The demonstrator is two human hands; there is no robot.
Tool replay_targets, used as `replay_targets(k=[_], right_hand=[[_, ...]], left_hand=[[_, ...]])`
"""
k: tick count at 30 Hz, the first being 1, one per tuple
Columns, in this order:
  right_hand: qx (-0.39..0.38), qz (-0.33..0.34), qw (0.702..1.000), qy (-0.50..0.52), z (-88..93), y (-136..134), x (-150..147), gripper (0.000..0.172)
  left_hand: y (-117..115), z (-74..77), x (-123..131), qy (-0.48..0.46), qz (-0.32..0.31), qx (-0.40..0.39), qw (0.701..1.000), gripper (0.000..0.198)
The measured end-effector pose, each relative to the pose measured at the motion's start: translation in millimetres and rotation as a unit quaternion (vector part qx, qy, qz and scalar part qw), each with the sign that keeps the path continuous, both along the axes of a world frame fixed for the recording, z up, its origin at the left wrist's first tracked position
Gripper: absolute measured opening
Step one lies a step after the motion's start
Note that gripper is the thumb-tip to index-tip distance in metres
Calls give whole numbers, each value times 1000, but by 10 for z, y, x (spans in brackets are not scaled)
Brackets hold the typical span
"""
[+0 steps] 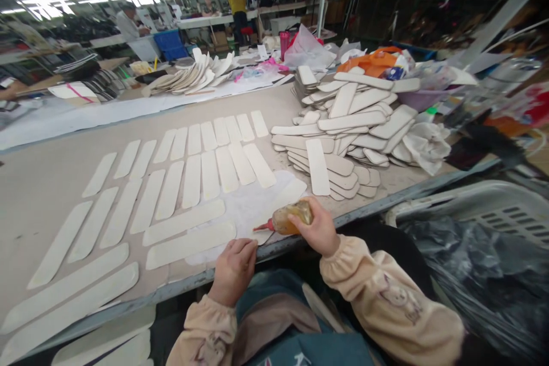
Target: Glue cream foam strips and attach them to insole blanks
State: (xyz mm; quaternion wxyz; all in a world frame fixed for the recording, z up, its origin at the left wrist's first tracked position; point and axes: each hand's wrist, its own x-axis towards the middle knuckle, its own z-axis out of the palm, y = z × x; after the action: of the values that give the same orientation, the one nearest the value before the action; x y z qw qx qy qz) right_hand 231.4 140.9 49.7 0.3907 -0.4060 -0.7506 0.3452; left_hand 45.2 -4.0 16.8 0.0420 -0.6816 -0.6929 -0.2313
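Note:
My right hand (319,227) is wrapped around a squeeze bottle (291,217) of amber liquid. The bottle is tipped to the left, and its red nozzle (263,225) points down at a white rounded strip (262,237) near the table's front edge. My left hand (235,269) is closed at the strip's near end, fingertips pressed together by the edge; part of the grip is hidden. Left of the hands lie two long white strips (191,245) side by side. Rows of similar flat strips (210,174) are spread over the table beyond.
A heap of edged strips (355,120) rises at the right of the table (51,174), with a lone strip (318,167) at its front. Plastic bags and orange cloth (373,62) lie behind. A pale crate (489,200) with dark plastic stands at my right. Several people are farther back.

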Motion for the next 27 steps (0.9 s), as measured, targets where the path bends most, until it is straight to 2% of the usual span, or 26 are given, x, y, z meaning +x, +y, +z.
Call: replay_targets(k=[5,18,22,27], right_hand=[[-4,14,1000,-19,-1,-25,-50,27],[-26,24,999,-32,60,-46,190,23],[-6,-14,999,-45,74,51,277,25],[32,-96,993,-54,65,248,415,28]], left_hand=[[-5,-4,23,-22,15,14,1000,12],[-15,-44,3,-27,0,10,1000,11],[-16,-50,-6,-29,-12,14,999,12],[12,-42,-2,-17,-28,29,999,13]])
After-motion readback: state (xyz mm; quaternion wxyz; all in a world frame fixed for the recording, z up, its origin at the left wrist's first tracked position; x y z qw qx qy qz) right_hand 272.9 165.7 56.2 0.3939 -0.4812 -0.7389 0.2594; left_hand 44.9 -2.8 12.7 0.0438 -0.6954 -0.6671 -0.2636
